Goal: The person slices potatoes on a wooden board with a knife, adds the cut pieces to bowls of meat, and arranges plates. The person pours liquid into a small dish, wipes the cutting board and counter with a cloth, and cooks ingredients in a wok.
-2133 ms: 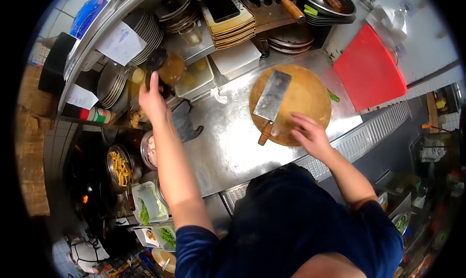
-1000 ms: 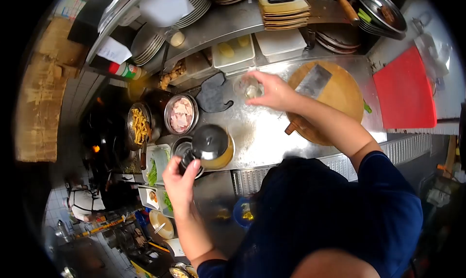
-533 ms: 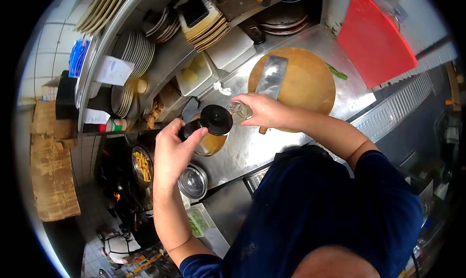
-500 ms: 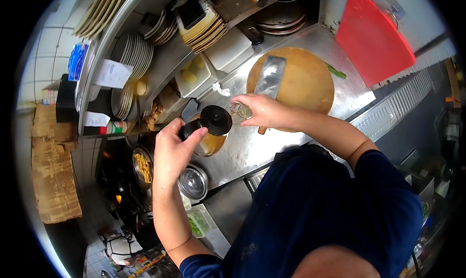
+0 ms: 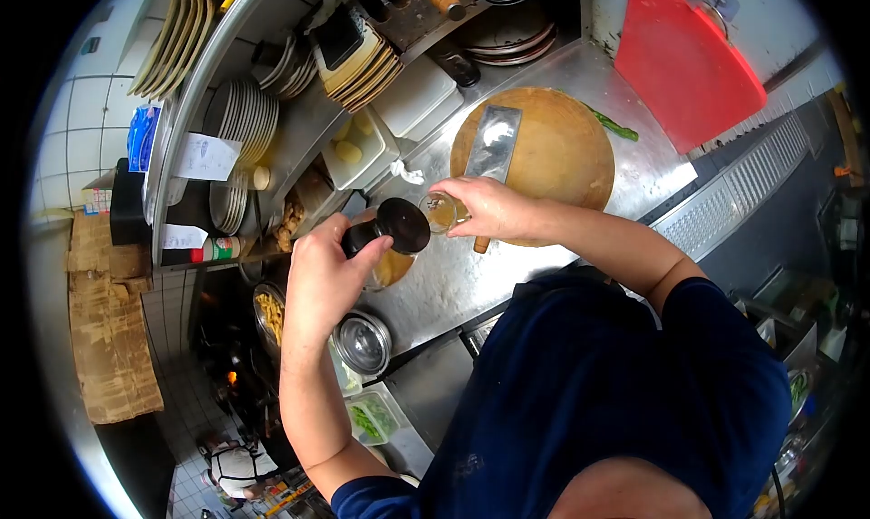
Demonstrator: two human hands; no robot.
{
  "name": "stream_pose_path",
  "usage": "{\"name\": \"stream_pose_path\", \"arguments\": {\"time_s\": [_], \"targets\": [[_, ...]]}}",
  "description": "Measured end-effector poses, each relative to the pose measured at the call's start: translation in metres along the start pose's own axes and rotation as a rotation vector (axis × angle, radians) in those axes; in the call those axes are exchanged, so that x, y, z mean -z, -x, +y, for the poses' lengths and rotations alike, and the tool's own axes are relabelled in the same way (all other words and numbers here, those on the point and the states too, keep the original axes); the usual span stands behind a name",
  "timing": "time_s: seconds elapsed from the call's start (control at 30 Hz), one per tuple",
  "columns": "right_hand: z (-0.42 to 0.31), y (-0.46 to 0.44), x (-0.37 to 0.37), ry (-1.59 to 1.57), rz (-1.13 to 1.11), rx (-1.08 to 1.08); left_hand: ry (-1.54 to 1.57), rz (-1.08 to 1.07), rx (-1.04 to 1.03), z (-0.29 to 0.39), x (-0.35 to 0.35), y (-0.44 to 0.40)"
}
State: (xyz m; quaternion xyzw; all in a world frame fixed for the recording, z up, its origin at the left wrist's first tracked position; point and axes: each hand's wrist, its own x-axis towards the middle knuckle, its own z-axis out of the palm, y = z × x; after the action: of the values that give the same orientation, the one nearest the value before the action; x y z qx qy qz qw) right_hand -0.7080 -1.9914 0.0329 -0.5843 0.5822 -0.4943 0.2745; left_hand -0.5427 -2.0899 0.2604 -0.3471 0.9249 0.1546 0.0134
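My left hand [image 5: 328, 264] is closed round the black handle of a glass pitcher [image 5: 405, 226] with a black lid. Amber-brown liquid shows in its clear body, which is tipped toward the right. My right hand [image 5: 485, 207] grips a small drinking glass [image 5: 441, 213] right by the pitcher's lid. Brownish liquid is visible inside that glass. Just beyond my right hand, a cleaver [image 5: 495, 143] lies on a round wooden chopping board [image 5: 566, 166], its wooden handle end showing below my wrist.
A green chili or vegetable piece [image 5: 616, 125] lies beside the board, near a red cutting board [image 5: 684, 66] standing upright. Stacked plates [image 5: 249, 120] fill the shelf. A metal lidded pot [image 5: 362, 342] and a tub of chopped greens [image 5: 372, 417] stand at left. Another person [image 5: 240, 469] is farther off.
The pitcher has tipped further toward the glass. Brownish liquid now stands in the glass, which looked nearly clear before. The view has shifted slightly.
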Motion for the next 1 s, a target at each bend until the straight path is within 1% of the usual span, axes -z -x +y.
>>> {"name": "stream_pose_path", "arguments": {"time_s": [0.2, 0.3, 0.37, 0.4, 0.47, 0.5, 0.57, 0.6, 0.63, 0.73, 0.87, 0.93, 1.0], "targets": [[0.001, -0.002, -0.004, -0.017, 0.003, 0.017, 0.007, 0.002, -0.005, 0.004, 0.002, 0.002], [0.0, -0.004, -0.006, -0.022, 0.0, 0.026, 0.038, -0.025, 0.032, -0.001, 0.001, 0.002], [-0.005, -0.006, -0.006, -0.03, -0.007, 0.022, 0.017, 0.009, -0.029, -0.003, 0.001, 0.003], [-0.009, -0.006, -0.005, -0.07, -0.027, -0.037, 0.006, 0.027, -0.059, -0.005, 0.001, 0.003], [-0.02, -0.008, -0.002, -0.146, -0.067, -0.147, 0.105, 0.018, 0.008, -0.02, -0.001, 0.003], [-0.02, -0.009, -0.002, -0.147, -0.055, -0.115, 0.153, 0.018, 0.039, -0.031, -0.003, 0.002], [-0.018, -0.01, 0.0, -0.148, -0.033, -0.046, 0.394, 0.036, 0.126, -0.061, -0.012, 0.004], [-0.019, -0.011, 0.002, -0.131, -0.026, -0.054, 0.517, 0.044, 0.167, -0.078, -0.02, 0.006], [-0.02, -0.012, 0.003, -0.114, -0.021, -0.063, 0.7, 0.07, 0.221, -0.096, -0.031, 0.008], [-0.033, -0.012, 0.014, -0.125, -0.032, -0.146, 1.1, 0.223, 0.255, -0.125, -0.058, 0.012], [-0.069, -0.008, 0.037, -0.114, -0.104, -0.163, 1.286, 0.5, 0.201, -0.138, -0.074, -0.007], [-0.098, -0.008, 0.05, -0.049, -0.144, -0.105, 1.317, 0.628, 0.189, -0.143, -0.072, -0.025], [-0.127, -0.007, 0.063, 0.096, -0.165, -0.006, 1.354, 0.745, 0.132, -0.152, -0.071, -0.051]]}}
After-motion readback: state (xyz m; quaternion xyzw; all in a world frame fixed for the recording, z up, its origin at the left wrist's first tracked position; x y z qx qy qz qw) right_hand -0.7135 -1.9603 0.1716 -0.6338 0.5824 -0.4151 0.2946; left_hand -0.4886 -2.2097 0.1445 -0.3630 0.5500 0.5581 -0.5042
